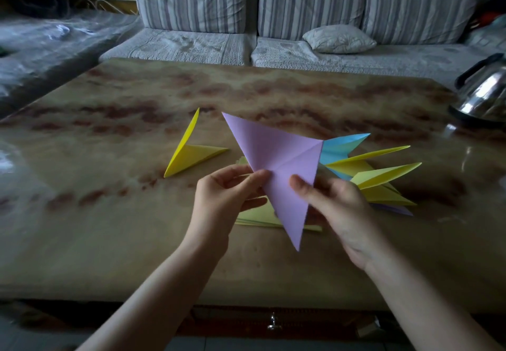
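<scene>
Biggest thing from my end is the striped grey sofa (pixel 309 6) across the back, w/ a small pale cushion (pixel 339 39) lying on its seat, right of centre. In front of it is the brown marbled table (pixel 109 214), glossy, filling most of the view. A steel kettle (pixel 484 93) w/ a black handle stands on the table's far right edge, partly cut off by the frame.

Next down is the purple paper (pixel 276 153) – a sheet folded to a pointed shape w/ creases meeting near its middle, one tip up-left, one tip down toward me. It's held up off the table at centre, over a flat stack of pale yellow-green sheets (pixel 260 218) that it partly hides. Just right of it and behind, a pile of folded pieces (pixel 383 175) lies on the table – yellow points fanning right, a blue one (pixel 339 148) at the back, a bit of purple underneath. One single yellow folded piece (pixel 189 156) sits to the left, apart from the rest, one flap standing up.

Hands: left hand (pixel 219 200) pinches the purple paper's left edge btwn thumb and fingers. Right hand (pixel 339 208) grips the right side, thumb on the front face, fingers behind – can't see those.
</scene>
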A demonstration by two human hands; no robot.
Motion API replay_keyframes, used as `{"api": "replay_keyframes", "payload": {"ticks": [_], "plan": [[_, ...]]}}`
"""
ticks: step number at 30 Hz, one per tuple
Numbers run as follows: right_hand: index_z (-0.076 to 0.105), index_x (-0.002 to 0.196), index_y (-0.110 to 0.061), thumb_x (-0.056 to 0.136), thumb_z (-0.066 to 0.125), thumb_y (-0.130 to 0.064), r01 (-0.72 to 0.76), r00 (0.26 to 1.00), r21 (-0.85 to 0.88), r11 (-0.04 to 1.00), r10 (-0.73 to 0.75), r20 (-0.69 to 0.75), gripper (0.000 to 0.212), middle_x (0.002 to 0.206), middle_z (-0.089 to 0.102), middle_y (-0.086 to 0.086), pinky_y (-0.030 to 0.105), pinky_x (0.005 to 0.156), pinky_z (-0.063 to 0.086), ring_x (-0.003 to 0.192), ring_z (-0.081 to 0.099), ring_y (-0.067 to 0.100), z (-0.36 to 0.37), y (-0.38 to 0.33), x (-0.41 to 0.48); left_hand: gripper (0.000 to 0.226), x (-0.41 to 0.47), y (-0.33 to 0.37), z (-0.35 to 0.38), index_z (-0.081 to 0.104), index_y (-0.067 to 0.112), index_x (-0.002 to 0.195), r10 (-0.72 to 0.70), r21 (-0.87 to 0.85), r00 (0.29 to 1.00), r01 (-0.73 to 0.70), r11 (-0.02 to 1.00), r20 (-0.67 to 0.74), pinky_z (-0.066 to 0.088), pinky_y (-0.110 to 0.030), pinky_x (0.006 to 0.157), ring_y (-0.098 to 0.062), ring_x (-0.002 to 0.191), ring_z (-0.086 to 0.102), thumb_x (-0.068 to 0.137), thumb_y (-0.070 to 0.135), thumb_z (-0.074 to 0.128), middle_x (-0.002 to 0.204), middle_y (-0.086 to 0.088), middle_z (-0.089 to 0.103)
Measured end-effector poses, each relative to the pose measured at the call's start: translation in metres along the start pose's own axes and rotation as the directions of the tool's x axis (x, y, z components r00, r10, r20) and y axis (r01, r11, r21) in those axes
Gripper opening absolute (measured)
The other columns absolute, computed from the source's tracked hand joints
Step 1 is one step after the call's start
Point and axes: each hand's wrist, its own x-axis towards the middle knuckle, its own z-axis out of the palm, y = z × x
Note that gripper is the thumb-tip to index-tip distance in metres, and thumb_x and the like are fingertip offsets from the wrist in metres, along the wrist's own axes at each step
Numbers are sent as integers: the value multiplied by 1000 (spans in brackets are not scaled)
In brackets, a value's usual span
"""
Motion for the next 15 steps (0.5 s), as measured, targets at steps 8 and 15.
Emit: {"api": "replay_keyframes", "payload": {"ticks": [8, 15], "plan": [[65, 110, -26, 72, 47, 24, 587, 801, -571, 574, -513, 308, 66, 150, 32, -12, 21, 91, 45, 136, 31, -1, -39, -19, 10, 13, 0, 7, -7, 68, -3, 90, -64, 62, 990, 56, 997, 125, 52, -21, 55, -13, 60, 64, 79, 3, 69, 75, -10, 68], [73, 87, -34, 69, 71, -10, 526, 850, -535, 661, -399, 343, 30, 135, 49, -14, 15, 105, 31, 128, 41, 0, -35, -10, 14, 16, -3, 6, -4, 71, 0, 93, -95, 54, 968, 85, 995, 231, 52, -21, 58, -14, 68, 66, 79, 5, 66, 85, -12, 71]]}}
